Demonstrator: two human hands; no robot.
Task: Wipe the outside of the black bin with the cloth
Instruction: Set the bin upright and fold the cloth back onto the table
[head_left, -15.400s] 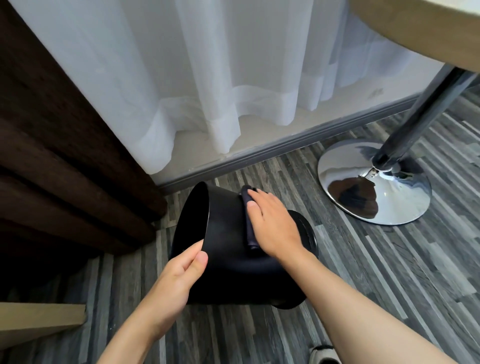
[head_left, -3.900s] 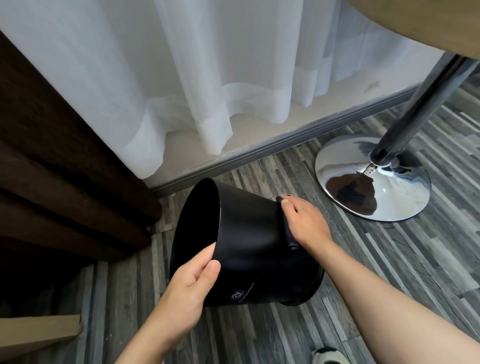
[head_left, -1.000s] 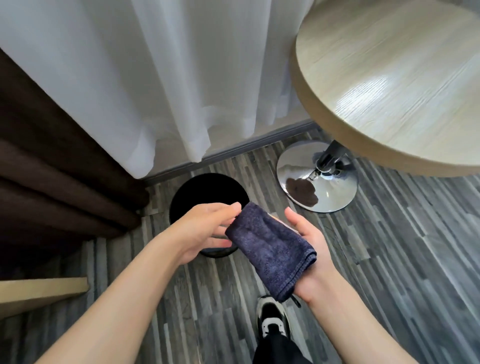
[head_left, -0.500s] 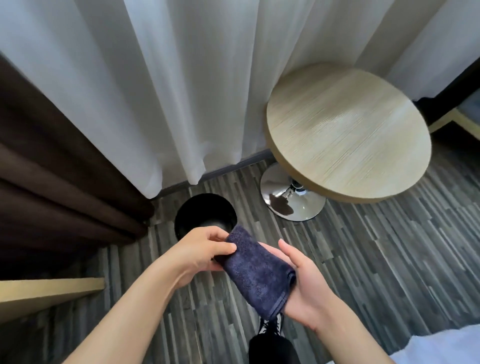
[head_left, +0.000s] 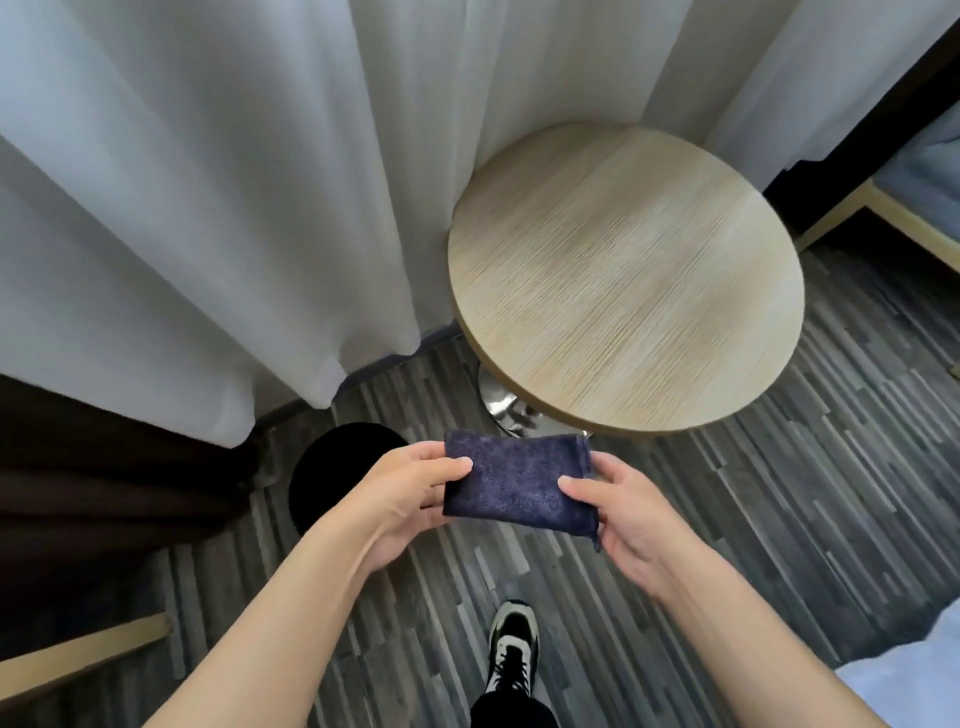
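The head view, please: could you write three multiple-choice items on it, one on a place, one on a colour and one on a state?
1. Where is the black bin?
A. on the round table
B. on the floor near the white curtain
C. in the left hand

2. What colour is the cloth?
A. dark blue
B. yellow
C. red

3. How is the cloth held?
A. by the right hand alone
B. it lies on the floor
C. between both hands

Answers:
1 B: the bin stands upright on the floor below the white curtain, left of the round table.
2 A: its pile is dark navy.
3 C: the left hand and right hand each pinch one end.
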